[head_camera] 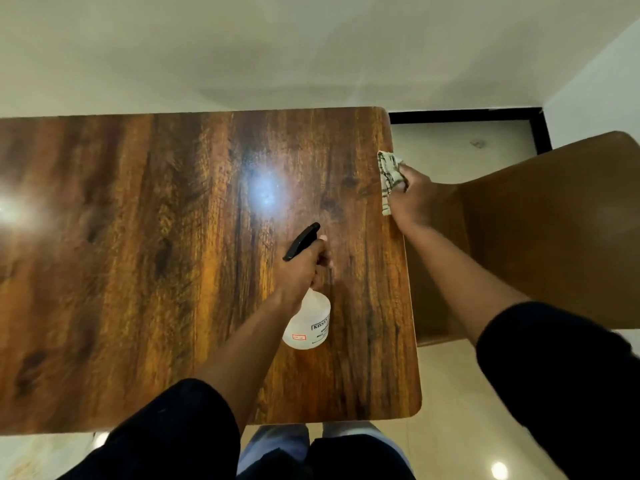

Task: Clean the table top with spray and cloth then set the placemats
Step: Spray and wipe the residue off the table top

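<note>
— Dark-grained wood fills most of the view: a table top [156, 254] with rounded corners on its right side, glossy enough to throw back two pale light spots, one at the left edge and one nearer the middle. Behind it stands a plain pale wall [277, 46].

— Where are the hands?

— Both are out over the right part of the table. The left hand [304, 265] has its fingers curled round the neck of a spray bottle [308, 323], just under the black trigger head, which points toward the far side. The bottle's clear body, with a printed label, hangs tilted back toward the person, above the wood.

— And the cloth?

— It is at the table's far right edge. The right hand [412, 199] grips the bunched, pale checked cloth [389, 178], which sits right on the edge of the top.

— Anything beside the table?

— A brown chair [554, 220] stands just to the right, its seat under the right forearm. Pale floor tiles [460, 393] show near it, and black sleeves [571, 375] cover both upper arms.

— Placemats?

— I cannot see any.
</note>
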### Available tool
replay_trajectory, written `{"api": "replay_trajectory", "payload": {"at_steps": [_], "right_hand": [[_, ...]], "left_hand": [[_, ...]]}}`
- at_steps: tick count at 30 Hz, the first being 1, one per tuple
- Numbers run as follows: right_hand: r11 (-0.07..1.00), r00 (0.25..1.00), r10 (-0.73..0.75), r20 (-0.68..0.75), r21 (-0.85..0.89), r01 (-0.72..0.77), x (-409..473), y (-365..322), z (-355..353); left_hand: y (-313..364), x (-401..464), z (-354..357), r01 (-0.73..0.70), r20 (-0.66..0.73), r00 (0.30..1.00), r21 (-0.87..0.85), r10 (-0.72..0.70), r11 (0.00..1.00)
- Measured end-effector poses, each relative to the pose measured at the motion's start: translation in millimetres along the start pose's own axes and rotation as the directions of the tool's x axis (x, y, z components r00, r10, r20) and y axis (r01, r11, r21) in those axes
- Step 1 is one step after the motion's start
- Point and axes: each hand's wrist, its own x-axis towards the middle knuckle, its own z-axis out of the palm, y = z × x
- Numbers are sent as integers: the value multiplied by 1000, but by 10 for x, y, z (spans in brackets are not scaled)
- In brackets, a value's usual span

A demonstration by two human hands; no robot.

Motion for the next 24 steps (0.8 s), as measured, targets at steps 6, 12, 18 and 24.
{"api": "replay_trajectory", "payload": {"at_steps": [6,12,18,24], "right_hand": [[852,979,174,106,483,-204,-900,-290,-166],[251,692,227,685,646,-721,-1719,-543,73],[275,434,42,900,407,-871,-2569,-846,409],[458,282,-125,951,308,-834,-3329,-1231,649]], "left_hand": [[-172,-366,-362,-146,-38,988,33,147,989],[-440,-867,-879,-227,-236,945,26,227,973],[-710,-1415,-1580,-333,-321,903,-102,285,937],[-1109,-1973,-2296,-424,-517,799,-126,306,897]]}}
